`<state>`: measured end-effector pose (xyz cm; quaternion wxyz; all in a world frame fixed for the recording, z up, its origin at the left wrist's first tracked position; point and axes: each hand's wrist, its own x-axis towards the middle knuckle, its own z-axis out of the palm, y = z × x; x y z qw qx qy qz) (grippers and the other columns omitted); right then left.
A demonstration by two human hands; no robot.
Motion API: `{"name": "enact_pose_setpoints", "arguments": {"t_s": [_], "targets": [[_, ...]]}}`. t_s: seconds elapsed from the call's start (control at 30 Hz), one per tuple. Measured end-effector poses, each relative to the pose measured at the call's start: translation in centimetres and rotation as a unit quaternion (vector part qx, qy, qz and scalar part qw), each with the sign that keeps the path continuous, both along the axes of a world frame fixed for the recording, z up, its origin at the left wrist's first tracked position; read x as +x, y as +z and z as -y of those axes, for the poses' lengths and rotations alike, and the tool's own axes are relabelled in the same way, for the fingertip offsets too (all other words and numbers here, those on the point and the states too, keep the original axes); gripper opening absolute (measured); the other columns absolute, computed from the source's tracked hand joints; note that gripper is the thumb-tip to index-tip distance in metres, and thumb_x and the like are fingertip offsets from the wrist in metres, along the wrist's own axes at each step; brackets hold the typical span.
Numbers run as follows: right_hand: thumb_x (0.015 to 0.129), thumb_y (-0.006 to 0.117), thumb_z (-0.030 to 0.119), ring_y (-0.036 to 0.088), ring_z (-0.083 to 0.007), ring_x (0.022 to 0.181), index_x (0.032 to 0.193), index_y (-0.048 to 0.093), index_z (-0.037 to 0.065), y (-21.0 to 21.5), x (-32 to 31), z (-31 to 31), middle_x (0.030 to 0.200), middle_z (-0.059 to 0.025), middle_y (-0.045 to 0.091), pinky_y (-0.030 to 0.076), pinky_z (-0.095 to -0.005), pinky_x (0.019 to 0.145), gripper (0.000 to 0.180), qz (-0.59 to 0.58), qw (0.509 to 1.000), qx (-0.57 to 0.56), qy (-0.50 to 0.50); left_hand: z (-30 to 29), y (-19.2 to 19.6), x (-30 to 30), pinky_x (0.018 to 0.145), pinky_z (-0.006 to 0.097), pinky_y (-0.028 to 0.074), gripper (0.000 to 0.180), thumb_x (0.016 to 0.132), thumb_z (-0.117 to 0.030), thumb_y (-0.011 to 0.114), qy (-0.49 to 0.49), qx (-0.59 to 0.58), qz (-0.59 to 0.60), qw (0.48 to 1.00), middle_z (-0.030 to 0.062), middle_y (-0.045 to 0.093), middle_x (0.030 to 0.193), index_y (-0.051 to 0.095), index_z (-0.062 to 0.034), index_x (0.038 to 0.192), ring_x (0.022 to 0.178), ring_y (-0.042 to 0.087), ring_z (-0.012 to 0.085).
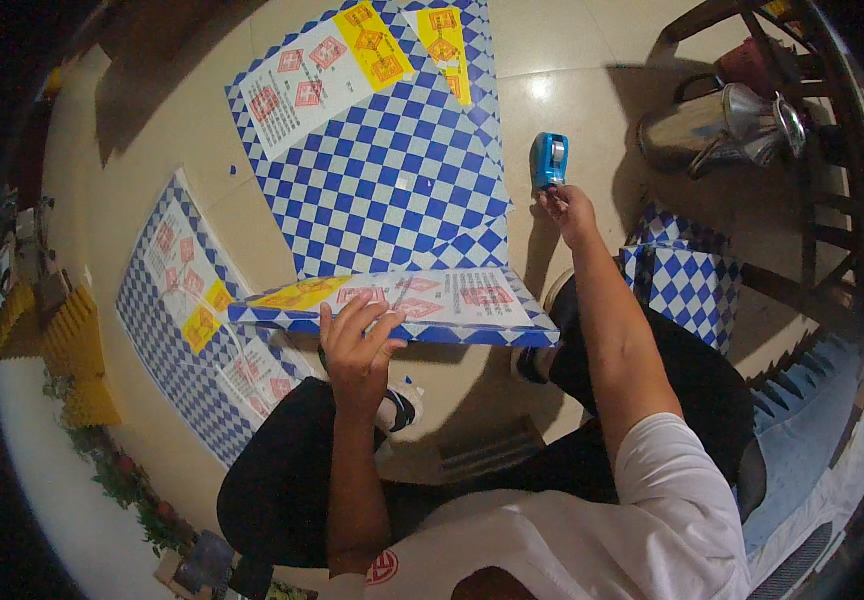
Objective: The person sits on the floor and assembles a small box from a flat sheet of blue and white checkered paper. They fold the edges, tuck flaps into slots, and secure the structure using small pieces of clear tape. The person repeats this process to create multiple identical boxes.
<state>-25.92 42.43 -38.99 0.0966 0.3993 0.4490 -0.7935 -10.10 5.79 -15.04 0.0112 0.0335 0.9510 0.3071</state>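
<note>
My left hand (357, 350) holds a long flat box (422, 335) wrapped in blue-and-white checked paper, its fingers over the printed white-and-yellow top face. The box lies across in front of my knees, blue edge toward me. My right arm stretches forward. The fingers of my right hand (567, 212) close on the near end of a blue tape dispenser (549, 158) at the floor. Beyond the box, sheets of the same checked paper (382, 180) are spread on the floor, with white and yellow printed patches at their far end.
To the left lies another checked sheet (177, 300). A checked packet (687, 290) sits right of my knee. Farther right are a metal kettle (697, 130) and a dark wooden chair frame (817, 190). Yellow folded pieces (72, 350) and leafy plants (127, 480) line the left side.
</note>
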Motion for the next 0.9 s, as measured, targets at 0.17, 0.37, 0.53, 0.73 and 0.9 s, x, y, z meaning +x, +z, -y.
{"name": "enact_pose_setpoints", "arguments": {"t_s": [0.17, 0.37, 0.53, 0.73, 0.9], "targets": [[0.101, 0.054, 0.019, 0.067, -0.0213, 0.072, 0.105, 0.058, 0.002, -2.5, 1.0, -0.5, 0.082, -0.0082, 0.066, 0.056, -0.0316, 0.066, 0.018, -0.029, 0.994, 0.069, 0.082, 0.0, 0.5, -0.3, 0.121, 0.06, 0.017, 0.026, 0.081, -0.026, 0.07, -0.006, -0.009, 0.012, 1.0, 0.0053, 0.069, 0.116, 0.076, -0.0136, 0.102, 0.13, 0.055, 0.0291], [0.096, 0.064, 0.027, 0.067, -0.0244, 0.071, 0.1, 0.063, 0.002, -4.0, 1.0, -0.6, 0.085, -0.0119, 0.068, 0.054, -0.0365, 0.064, 0.025, -0.029, 0.894, 0.422, 0.147, 0.1, 0.2, -0.4, 0.12, 0.061, 0.018, 0.026, 0.083, -0.03, 0.067, -0.007, -0.011, 0.015, 1.0, 0.0056, 0.069, 0.116, 0.076, -0.0141, 0.102, 0.129, 0.055, 0.0294], [0.09, 0.067, 0.016, 0.07, -0.0214, 0.083, 0.096, 0.063, 0.0, -1.9, 1.3, -2.3, 0.088, -0.0153, 0.07, 0.055, -0.0365, 0.075, 0.017, 0.056, 0.68, 0.603, 0.414, 0.0, 0.3, -0.3, 0.118, 0.06, 0.024, 0.025, 0.076, -0.018, 0.074, -0.009, -0.005, -0.033, 0.999, 0.0041, 0.07, 0.112, 0.077, -0.0153, 0.101, 0.126, 0.058, 0.0272], [0.093, 0.062, 0.022, 0.059, -0.0137, 0.073, 0.099, 0.064, 0.011, 5.1, -3.7, -1.3, 0.085, 0.0002, 0.063, 0.049, -0.029, 0.064, 0.012, -0.081, 0.783, 0.251, 0.563, -0.6, 1.0, -0.9, 0.119, 0.058, 0.022, 0.033, 0.075, -0.006, 0.078, -0.006, 0.019, -0.079, 0.997, 0.0046, 0.07, 0.114, 0.077, -0.0157, 0.107, 0.133, 0.054, 0.0305], [0.096, 0.056, 0.01, 0.051, -0.0113, 0.085, 0.097, 0.056, 0.014, 23.1, -2.6, 7.7, 0.089, 0.0012, 0.053, 0.044, -0.0286, 0.073, 0.004, -0.171, 0.591, 0.139, 0.775, -0.1, 0.8, -0.7, 0.118, 0.057, 0.023, 0.033, 0.076, -0.006, 0.078, -0.005, 0.048, -0.083, 0.995, 0.004, 0.07, 0.114, 0.076, -0.0155, 0.107, 0.133, 0.054, 0.0281]]}}
